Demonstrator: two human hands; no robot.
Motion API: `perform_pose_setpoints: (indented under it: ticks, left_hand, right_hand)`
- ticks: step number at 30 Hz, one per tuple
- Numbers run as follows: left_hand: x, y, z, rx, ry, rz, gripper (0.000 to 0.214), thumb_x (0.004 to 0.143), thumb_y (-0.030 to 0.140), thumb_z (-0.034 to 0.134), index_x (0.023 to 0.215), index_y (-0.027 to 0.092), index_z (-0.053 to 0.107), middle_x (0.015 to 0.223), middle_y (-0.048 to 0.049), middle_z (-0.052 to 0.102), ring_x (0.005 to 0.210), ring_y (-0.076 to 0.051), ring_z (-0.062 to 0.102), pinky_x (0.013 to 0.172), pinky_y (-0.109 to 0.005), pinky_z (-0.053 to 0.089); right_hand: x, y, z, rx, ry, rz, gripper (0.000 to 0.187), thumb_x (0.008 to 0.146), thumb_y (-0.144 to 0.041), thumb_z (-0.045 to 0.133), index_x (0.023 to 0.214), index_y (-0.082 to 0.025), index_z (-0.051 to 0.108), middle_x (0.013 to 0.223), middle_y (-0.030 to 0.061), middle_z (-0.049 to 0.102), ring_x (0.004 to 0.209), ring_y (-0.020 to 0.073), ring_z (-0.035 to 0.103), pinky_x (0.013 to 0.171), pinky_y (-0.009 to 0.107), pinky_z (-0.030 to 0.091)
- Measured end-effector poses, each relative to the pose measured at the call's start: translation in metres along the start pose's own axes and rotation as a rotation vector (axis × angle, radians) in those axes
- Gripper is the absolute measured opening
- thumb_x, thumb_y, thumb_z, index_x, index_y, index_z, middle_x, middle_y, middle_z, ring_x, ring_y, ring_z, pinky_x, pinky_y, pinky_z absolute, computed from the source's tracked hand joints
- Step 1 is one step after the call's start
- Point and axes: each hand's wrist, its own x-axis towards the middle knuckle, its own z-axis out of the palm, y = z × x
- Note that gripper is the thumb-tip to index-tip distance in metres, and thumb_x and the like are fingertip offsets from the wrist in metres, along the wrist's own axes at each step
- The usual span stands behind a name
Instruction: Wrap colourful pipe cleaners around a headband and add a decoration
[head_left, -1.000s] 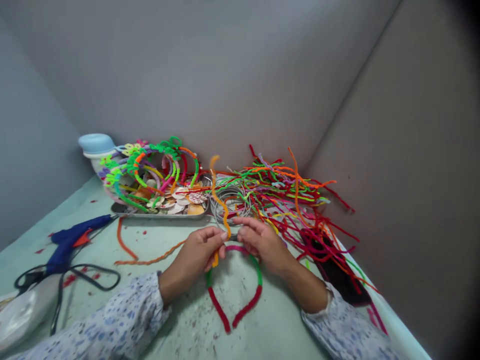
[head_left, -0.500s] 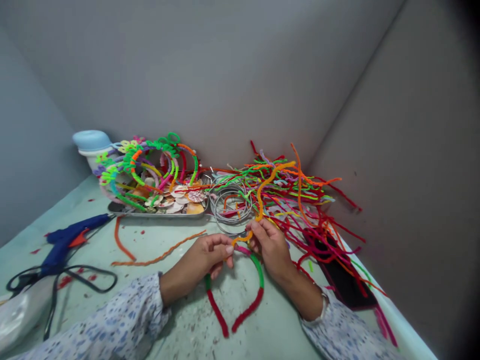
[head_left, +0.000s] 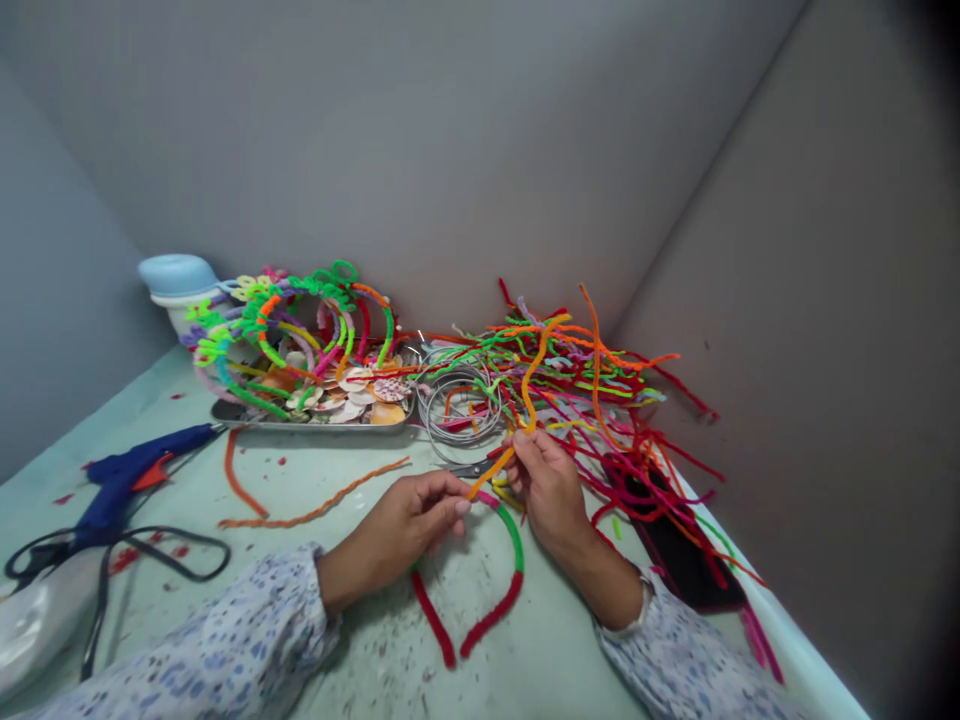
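Pinched the lower part of an orange fuzzy stem [head_left: 531,390] in the left hand [head_left: 414,518], thumb and fingers clamped on it. Gripped the same stem higher up in the right hand [head_left: 553,490], likewise clamped, with the free length rising in waves before a heap of coloured stems [head_left: 607,385]. Had the taut stretch over the pink top of a green-and-red wrapped hoop [head_left: 517,545] on the bench [head_left: 379,655]; could not tell touching from apart there. Saw a coil of wire [head_left: 448,432] just beyond, beside a tray [head_left: 337,428] of shells [head_left: 364,400] with flower-trimmed hoops [head_left: 259,320] above. Noted a blue glue gun [head_left: 124,485] well off to the left, near an orange twist [head_left: 330,508].
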Motion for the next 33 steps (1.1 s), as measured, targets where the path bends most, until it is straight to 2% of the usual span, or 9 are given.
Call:
perform_pose_setpoints:
  ticks: [5, 8, 12, 18, 26, 33]
  left_hand:
    - [0.002, -0.007, 0.002, 0.011, 0.018, 0.021, 0.025, 0.086, 0.034, 0.057, 0.101, 0.015, 0.061, 0.071, 0.0031, 0.055, 0.053, -0.007, 0.040, 0.048, -0.019, 0.030]
    - [0.002, -0.008, 0.002, 0.092, 0.059, 0.007, 0.023, 0.087, 0.035, 0.055, 0.094, 0.015, 0.062, 0.069, 0.0031, 0.055, 0.053, -0.008, 0.039, 0.049, -0.019, 0.029]
    - [-0.002, -0.005, 0.003, 0.275, 0.093, 0.057, 0.026, 0.091, 0.037, 0.049, 0.078, 0.016, 0.058, 0.068, 0.0016, 0.057, 0.061, -0.011, 0.047, 0.056, -0.022, 0.034]
    - [-0.008, 0.000, 0.006, 0.578, 0.187, 0.149, 0.029, 0.095, 0.035, 0.038, 0.074, 0.019, 0.049, 0.067, 0.0018, 0.051, 0.062, -0.014, 0.046, 0.059, -0.025, 0.033]
    - [-0.007, 0.002, 0.000, 0.783, 0.275, 0.121, 0.029, 0.096, 0.039, 0.032, 0.077, 0.021, 0.045, 0.069, -0.0008, 0.055, 0.062, -0.018, 0.050, 0.058, -0.027, 0.032]
    - [-0.006, 0.006, -0.002, 0.829, 0.329, 0.098, 0.029, 0.096, 0.037, 0.029, 0.075, 0.022, 0.041, 0.070, -0.0013, 0.054, 0.065, -0.019, 0.051, 0.061, -0.028, 0.033]
  right_hand:
    - [0.000, 0.001, -0.001, -0.022, 0.013, -0.020, 0.031, 0.081, -0.049, 0.065, 0.079, -0.018, 0.062, 0.053, -0.0059, 0.052, 0.044, 0.0050, 0.044, 0.040, 0.015, 0.034]
    - [0.000, 0.003, -0.002, 0.011, 0.007, -0.019, 0.030, 0.081, -0.048, 0.065, 0.079, -0.019, 0.062, 0.054, -0.0057, 0.053, 0.045, 0.0050, 0.045, 0.041, 0.015, 0.034]
    - [0.002, 0.004, -0.004, 0.033, 0.036, -0.024, 0.029, 0.080, -0.047, 0.067, 0.076, -0.018, 0.060, 0.056, -0.0053, 0.053, 0.046, 0.0050, 0.045, 0.042, 0.015, 0.034]
    - [0.004, 0.000, -0.004, 0.062, 0.092, -0.033, 0.029, 0.079, -0.045, 0.069, 0.073, -0.019, 0.057, 0.057, -0.0055, 0.053, 0.048, 0.0058, 0.044, 0.043, 0.016, 0.032]
    - [0.000, -0.006, 0.001, 0.080, 0.140, -0.019, 0.028, 0.078, -0.045, 0.068, 0.071, -0.020, 0.056, 0.057, -0.0050, 0.055, 0.050, 0.0078, 0.045, 0.045, 0.020, 0.032]
    - [-0.002, -0.010, 0.005, 0.174, 0.137, 0.002, 0.025, 0.076, -0.040, 0.071, 0.070, -0.019, 0.057, 0.058, -0.0043, 0.057, 0.051, 0.0069, 0.048, 0.046, 0.018, 0.035]
